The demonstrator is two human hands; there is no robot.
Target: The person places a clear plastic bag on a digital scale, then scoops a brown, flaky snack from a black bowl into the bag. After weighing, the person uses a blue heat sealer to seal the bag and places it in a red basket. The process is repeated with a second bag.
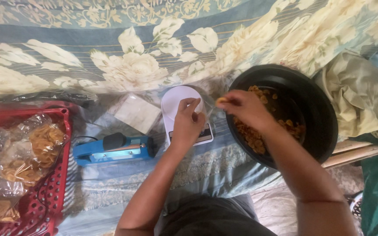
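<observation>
Red basket of bagged snacks, blue heat sealer, white scale. Left hand pinches clear bag over scale. Right hand grips snack piece above black bowl. Filling stage; next, drop piece in.

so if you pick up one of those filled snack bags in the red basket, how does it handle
Probably light and floppy: the clear bags sag and crinkle in the red basket. The fried chips inside look thin, so likely fragile if squeezed. The glossy film may be slippery.
</observation>
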